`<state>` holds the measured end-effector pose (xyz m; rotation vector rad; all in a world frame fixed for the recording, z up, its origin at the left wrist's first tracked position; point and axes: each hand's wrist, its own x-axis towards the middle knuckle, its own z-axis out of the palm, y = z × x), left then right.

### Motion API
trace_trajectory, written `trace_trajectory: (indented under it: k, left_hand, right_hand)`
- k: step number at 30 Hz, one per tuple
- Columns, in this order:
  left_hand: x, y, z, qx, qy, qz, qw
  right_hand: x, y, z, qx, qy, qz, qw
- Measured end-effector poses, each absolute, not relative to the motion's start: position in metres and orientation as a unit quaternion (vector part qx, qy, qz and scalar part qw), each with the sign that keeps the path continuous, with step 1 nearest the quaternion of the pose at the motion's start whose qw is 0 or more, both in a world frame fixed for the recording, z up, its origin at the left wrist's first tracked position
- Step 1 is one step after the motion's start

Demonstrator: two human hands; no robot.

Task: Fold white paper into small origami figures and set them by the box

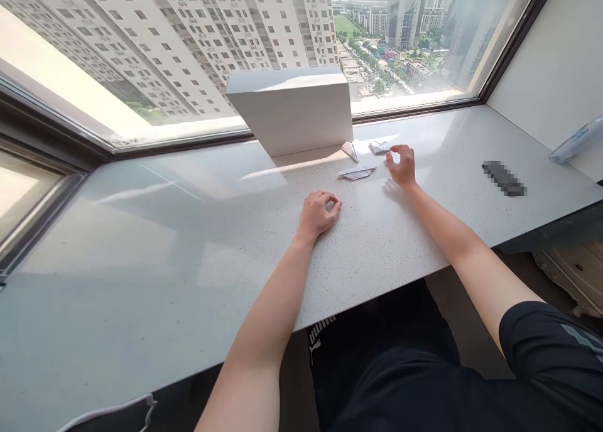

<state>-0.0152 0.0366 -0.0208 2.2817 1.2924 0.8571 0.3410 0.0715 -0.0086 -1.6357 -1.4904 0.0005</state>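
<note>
Head view: near paper [357, 173], far paper [378, 147] and wedge [350, 151] lie on the sill [235, 243], seemingly already folded; what is left cannot be told; the far paper sits right at the right hand's [402, 166] fingertips, bent to a narrow gap, contact or grip unclear; the left hand [321, 215] rests loosely curled, contents unclear, the near paper beyond its fingers.

Dark-framed windows [292, 30] light a speckled pale counter [141, 250] beside a white wall [549, 68].
</note>
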Motion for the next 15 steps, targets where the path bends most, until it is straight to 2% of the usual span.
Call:
trace_trajectory:
  k: [6,15]
  left_hand:
    - [-0.016,0.04,-0.024,0.802,0.449,0.334,0.211]
    - [-0.016,0.033,-0.019,0.783,0.458,0.343,0.245]
  right_hand:
    - [0.393,0.115,-0.002,-0.744,-0.572,0.108,0.328]
    - [0.37,0.168,0.021,-0.715,-0.64,0.194,0.204]
